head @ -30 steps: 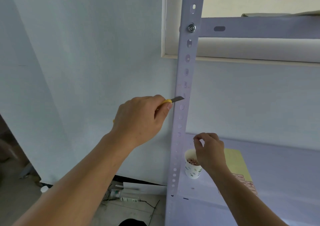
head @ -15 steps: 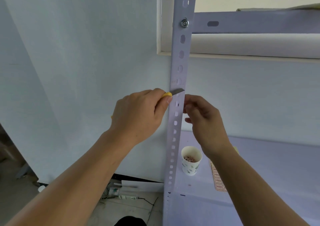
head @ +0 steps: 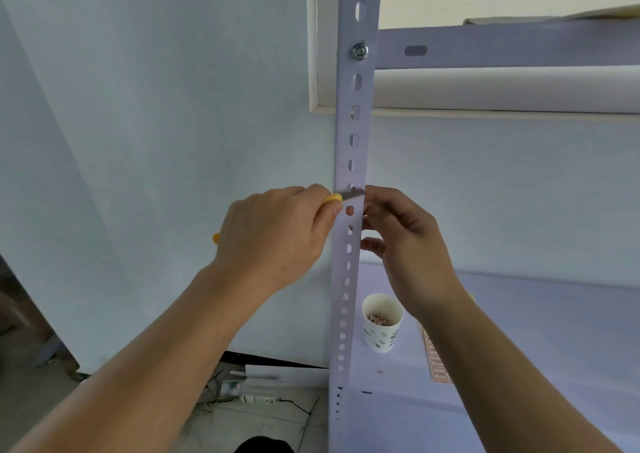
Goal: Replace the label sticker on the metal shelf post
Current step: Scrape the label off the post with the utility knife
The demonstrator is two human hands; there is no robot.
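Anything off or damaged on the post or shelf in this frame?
Nothing damaged or spilled. The paper cup stands upright on the shelf, scraps inside. One thing to watch: the right hand has its fingers right at the tip of the knife blade held by the left hand.

Soft, even daylight – no glare, slight wide-angle edge distortion.

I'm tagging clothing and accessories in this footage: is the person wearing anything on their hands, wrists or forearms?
Nothing shows. The left hand and right hand are bare, without gloves, rings, a watch or a bracelet. Both forearms are uncovered down to the bottom edge of the picture, so no sleeve is in view.
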